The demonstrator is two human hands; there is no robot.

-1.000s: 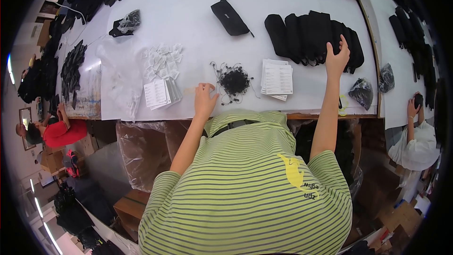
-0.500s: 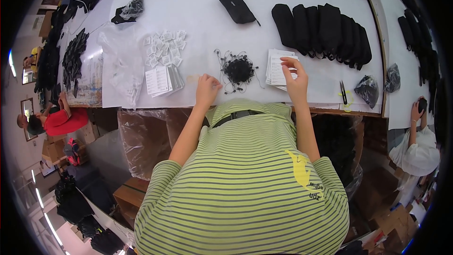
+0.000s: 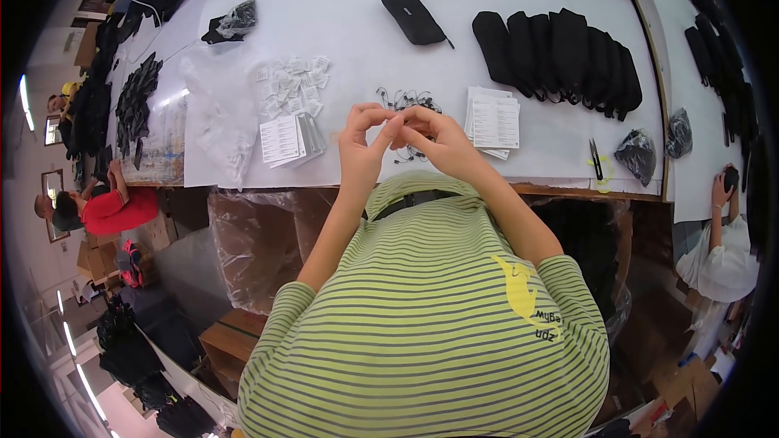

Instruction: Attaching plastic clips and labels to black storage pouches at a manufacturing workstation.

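My left hand (image 3: pixel 363 138) and my right hand (image 3: pixel 442 143) meet above the table's near edge, thumbs and fingertips pinched together. Whatever is between the fingertips is too small or hidden to make out. Right behind them lies a heap of black tag strings (image 3: pixel 410 100) with small black ends, partly covered by my hands. A stack of white printed cards (image 3: pixel 493 118) sits to the right of my right hand. Another fanned stack of printed cards (image 3: pixel 284 139) lies left of my left hand, below a scatter of small white sachets (image 3: pixel 294 85).
Black zip pouches (image 3: pixel 568 53) stand in a row at right; a single pouch (image 3: pixel 412 15) lies farther back. Thread snips (image 3: pixel 596 161) and a plastic-wrapped black item (image 3: pixel 637 152) are near the right edge. Clear plastic (image 3: pixel 215 109) spreads at left. Co-workers are at both sides.
My right hand has left the card stack on the right and moved left. My left hand has shifted slightly right, and both hands now meet in front of the string heap.
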